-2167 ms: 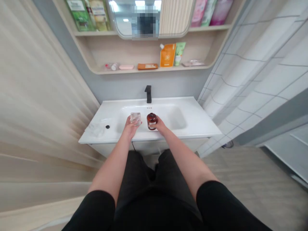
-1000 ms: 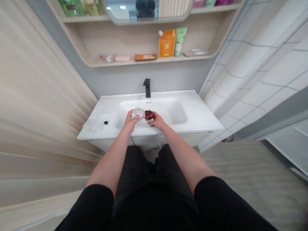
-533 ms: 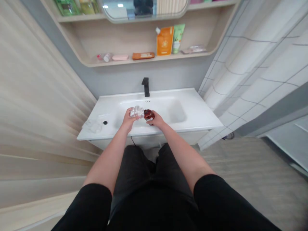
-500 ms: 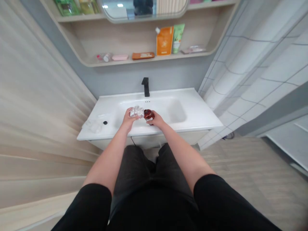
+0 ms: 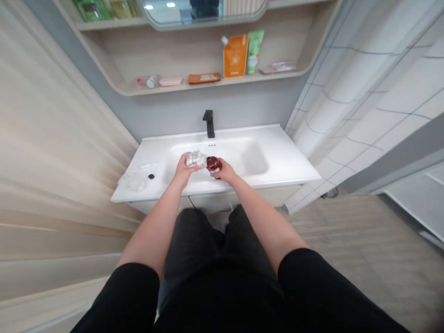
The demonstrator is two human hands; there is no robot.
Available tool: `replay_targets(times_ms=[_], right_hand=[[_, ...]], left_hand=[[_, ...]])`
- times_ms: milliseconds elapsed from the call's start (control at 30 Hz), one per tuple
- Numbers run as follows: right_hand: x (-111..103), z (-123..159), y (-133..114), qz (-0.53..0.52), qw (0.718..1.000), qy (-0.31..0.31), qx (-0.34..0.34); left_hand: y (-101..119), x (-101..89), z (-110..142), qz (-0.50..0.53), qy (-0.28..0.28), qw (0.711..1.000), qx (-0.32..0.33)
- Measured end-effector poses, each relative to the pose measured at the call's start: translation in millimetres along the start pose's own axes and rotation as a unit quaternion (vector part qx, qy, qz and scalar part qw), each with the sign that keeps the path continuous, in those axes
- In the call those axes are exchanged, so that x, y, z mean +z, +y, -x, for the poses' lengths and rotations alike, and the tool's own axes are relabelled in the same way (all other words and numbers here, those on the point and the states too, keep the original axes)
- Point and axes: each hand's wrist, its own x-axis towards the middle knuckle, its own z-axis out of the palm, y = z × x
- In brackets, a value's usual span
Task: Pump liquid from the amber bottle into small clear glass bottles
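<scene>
"Fingers point(image 5: 195, 168) of the left hand point(image 5: 183, 171), what are they curled around?"

"A clear, colourless, faceted container point(image 5: 196, 158). The right hand point(image 5: 226, 171) is wrapped around a glossy red-brown bottle with a pale label point(image 5: 214, 165)."

"Do the two meet?"

"They're side by side above the front of the white rectangular basin point(image 5: 255, 158). I can't tell whether they touch."

"And the surface?"

"It's a glossy white countertop point(image 5: 291, 159). Toward the left end lies a small round black piece point(image 5: 151, 176), with crumpled clear plastic point(image 5: 134, 181) just beside it. Behind the basin stands an angular black faucet point(image 5: 209, 124)."

"What's above?"

"A pale wooden shelf point(image 5: 169, 91) on the grey wall point(image 5: 243, 104). An orange spouted pouch point(image 5: 236, 58) leans next to a light green tube point(image 5: 255, 52), and a flat pink case point(image 5: 170, 81) lies farther left. Over them hangs a mirror with rounded corners point(image 5: 180, 11)."

"And around us?"

"Cream curtain point(image 5: 58, 134) down the left side, white tiles point(image 5: 367, 125) on the right, grey-brown floor point(image 5: 347, 236) below."
</scene>
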Motion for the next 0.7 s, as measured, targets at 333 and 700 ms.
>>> replay_targets(times_ms=[333,700], right_hand=[[-0.9,0.8,-1.8,0.013,1.0,0.0,-0.008],[-0.4,-0.3,2.6,0.008,1.0,0.0,-0.012]], left_hand=[[4.2,-1.7,0.1,-0.013,-0.009,1.0,0.006],[8.3,-3.3,-2.8,-0.023,-0.02,0.999,0.011]])
